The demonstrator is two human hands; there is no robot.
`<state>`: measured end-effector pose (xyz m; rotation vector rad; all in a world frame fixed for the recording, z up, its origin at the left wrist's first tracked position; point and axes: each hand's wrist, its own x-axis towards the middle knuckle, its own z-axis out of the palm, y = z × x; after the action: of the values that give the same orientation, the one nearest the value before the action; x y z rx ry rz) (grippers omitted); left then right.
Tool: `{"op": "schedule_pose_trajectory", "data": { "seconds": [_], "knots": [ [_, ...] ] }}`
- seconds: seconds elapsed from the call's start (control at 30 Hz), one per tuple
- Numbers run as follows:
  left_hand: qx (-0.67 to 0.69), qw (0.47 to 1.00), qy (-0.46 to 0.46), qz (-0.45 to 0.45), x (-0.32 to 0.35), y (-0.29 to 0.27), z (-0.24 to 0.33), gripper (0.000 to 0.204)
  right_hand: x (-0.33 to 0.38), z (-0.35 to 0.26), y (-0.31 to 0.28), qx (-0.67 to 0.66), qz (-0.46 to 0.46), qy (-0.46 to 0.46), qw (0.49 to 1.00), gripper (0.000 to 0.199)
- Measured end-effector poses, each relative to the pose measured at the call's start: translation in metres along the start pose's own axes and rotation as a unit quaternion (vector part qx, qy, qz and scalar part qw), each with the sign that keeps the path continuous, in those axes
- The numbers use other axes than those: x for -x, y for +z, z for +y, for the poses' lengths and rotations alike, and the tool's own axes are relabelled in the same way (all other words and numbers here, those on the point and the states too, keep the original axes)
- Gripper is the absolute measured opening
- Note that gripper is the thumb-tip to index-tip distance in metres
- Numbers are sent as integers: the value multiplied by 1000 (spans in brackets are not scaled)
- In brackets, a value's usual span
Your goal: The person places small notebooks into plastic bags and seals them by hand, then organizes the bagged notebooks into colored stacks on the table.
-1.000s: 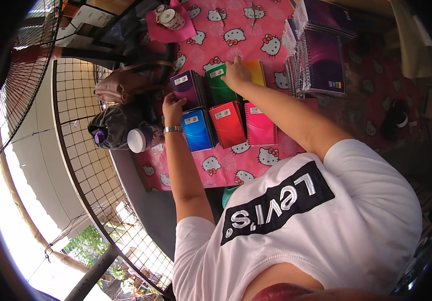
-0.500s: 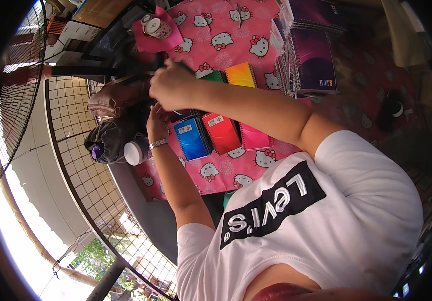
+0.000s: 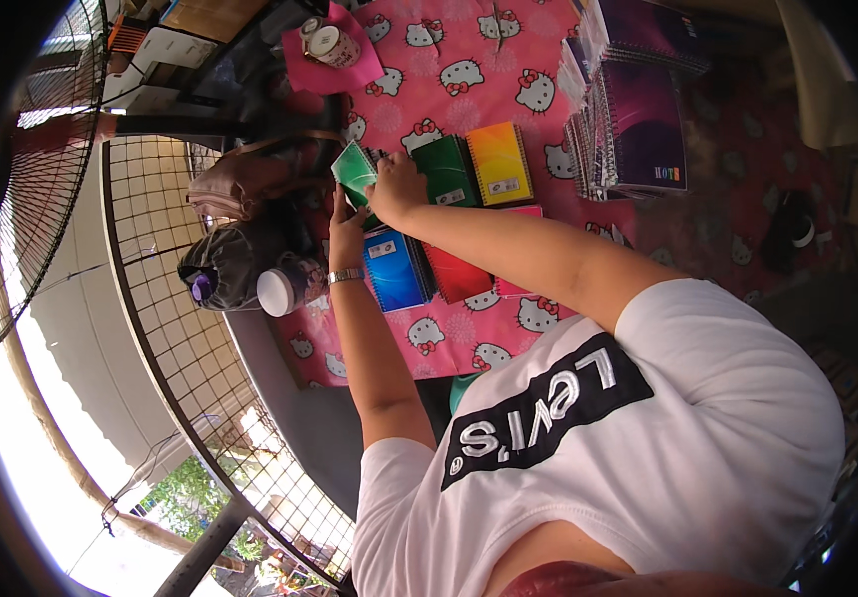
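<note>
A small light-green spiral notebook (image 3: pixel 353 165) stands tilted between my two hands at the far left of the laid-out notebooks. My left hand (image 3: pixel 345 217) grips its lower left edge, thumb and fingers closed on it. From the right, my right hand (image 3: pixel 398 187) closes on its other edge, hiding part of it. Just beyond my right wrist lie a dark green notebook (image 3: pixel 449 164) and a yellow notebook (image 3: pixel 498 159). Nearer to me are a blue notebook (image 3: pixel 394 279), a red notebook (image 3: pixel 460 277) and a pink notebook (image 3: pixel 521 210), the last two partly under my right forearm.
Stacks of purple spiral notebooks (image 3: pixel 640 129) stand at the right on the pink patterned tablecloth (image 3: pixel 429 343). A white-lidded jar (image 3: pixel 278 293), a dark bag (image 3: pixel 225 261) and a brown bag (image 3: pixel 225 189) sit at the left edge. A cup (image 3: pixel 332 46) stands far back; a fan (image 3: pixel 59 149) is far left.
My right hand has come down and to the right, toward me. The light-green notebook now shows between my hands, and the dark green and yellow notebooks are less covered by my arm.
</note>
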<state>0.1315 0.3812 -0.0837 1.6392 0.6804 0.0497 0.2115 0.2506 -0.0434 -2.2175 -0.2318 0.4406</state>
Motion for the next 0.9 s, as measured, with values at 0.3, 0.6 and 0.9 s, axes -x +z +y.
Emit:
{"op": "schedule_pose_trajectory", "data": {
  "seconds": [0.3,0.6,0.9],
  "knots": [
    [321,944,30,-66,63,11,66,31,-13,4,-69,-379,-277,-236,851,39],
    [298,951,-80,33,10,-8,34,18,-39,24,-26,-249,-195,-97,944,47],
    [196,968,-141,65,-30,-40,40,15,-25,145,-112,251,143,-30,957,45]
  ]
}}
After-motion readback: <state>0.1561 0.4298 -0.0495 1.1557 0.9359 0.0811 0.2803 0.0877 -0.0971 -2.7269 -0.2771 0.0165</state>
